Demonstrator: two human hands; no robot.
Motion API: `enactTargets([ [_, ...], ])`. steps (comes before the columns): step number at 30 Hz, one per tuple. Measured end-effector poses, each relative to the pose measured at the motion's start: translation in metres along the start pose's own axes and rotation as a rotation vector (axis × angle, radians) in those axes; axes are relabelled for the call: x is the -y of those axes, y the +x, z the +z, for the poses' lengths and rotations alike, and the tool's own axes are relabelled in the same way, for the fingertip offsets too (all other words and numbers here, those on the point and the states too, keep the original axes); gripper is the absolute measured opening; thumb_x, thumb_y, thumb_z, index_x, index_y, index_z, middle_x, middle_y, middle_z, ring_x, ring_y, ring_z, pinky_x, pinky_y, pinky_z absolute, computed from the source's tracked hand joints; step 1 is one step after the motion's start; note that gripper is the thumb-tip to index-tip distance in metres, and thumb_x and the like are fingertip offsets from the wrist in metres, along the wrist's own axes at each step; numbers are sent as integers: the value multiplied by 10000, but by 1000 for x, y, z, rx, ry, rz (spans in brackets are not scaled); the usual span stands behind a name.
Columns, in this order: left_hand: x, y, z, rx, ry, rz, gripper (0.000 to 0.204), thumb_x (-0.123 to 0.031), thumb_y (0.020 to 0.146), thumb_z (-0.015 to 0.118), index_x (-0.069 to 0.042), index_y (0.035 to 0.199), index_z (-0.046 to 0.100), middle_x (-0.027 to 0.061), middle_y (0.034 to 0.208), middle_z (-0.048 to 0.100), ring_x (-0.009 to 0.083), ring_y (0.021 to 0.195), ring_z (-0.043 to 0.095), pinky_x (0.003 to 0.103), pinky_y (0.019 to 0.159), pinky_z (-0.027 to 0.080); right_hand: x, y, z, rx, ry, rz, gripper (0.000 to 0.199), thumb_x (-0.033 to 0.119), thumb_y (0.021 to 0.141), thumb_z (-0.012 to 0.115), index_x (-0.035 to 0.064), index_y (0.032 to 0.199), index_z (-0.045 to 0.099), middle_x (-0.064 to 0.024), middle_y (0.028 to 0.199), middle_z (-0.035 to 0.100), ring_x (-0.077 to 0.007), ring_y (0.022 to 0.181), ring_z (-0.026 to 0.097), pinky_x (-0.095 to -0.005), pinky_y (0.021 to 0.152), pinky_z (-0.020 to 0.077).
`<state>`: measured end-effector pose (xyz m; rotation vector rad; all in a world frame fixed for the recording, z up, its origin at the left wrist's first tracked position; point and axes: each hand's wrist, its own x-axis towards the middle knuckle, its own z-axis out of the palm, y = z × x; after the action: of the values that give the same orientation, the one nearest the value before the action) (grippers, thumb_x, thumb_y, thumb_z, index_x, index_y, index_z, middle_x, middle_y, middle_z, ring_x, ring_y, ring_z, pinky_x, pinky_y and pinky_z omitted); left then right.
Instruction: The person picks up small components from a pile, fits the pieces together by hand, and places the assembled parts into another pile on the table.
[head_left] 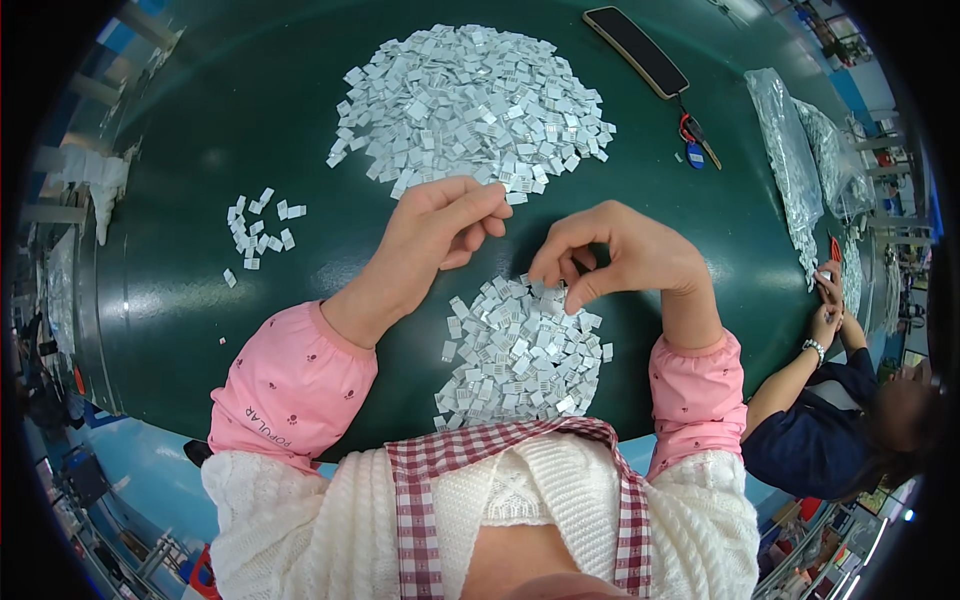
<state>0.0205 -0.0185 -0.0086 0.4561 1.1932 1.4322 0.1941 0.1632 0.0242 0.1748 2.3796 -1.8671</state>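
Small flat white rectangular pieces lie in a large far pile [470,105] and a smaller near pile [520,355], close to my body. My left hand [440,220] is closed, thumb pressed against the index finger, just in front of the far pile. Whatever those fingertips hold, if anything, is too small or hidden to make out. Over the top edge of the near pile, my right hand [620,250] curves down with thumb and index tip apart. Its fingertips are at the white pieces there. Pink sleeve covers [295,385] wrap both my forearms.
A loose scatter of white pieces [262,232] lies at the left on the green table [200,320]. At the far right are a dark phone [640,52], keys with a blue tag [695,150] and clear plastic bags [785,145]. Another person's hands [825,310] work at the right edge.
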Motion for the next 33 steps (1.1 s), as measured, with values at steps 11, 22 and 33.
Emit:
enactTargets([
  [11, 1, -1, 4, 16, 96, -2, 264, -269, 988, 672, -17, 923, 719, 34, 800, 653, 19, 632, 475, 142, 517, 295, -34, 2, -14, -695, -584, 111, 134, 12, 889, 705, 27, 1018, 739, -14, 903, 669, -117, 750, 581, -259, 696, 462],
  [22, 1, -1, 4, 14, 139, 4, 222, -205, 1026, 627, -5, 961, 699, 47, 813, 662, 14, 625, 468, 139, 475, 276, -46, 14, 0, -763, -955, 32, 96, 86, 918, 684, 56, 1002, 720, -20, 953, 642, -188, 751, 586, -298, 714, 472],
  [33, 1, -4, 6, 5, 196, 116, 188, -195, 992, 652, -65, 1116, 706, 24, 885, 675, 41, 691, 504, 156, 556, 341, -11, 14, 18, -644, -113, 164, 133, 146, 999, 622, 36, 954, 681, -4, 864, 629, -121, 760, 546, -256, 709, 447],
])
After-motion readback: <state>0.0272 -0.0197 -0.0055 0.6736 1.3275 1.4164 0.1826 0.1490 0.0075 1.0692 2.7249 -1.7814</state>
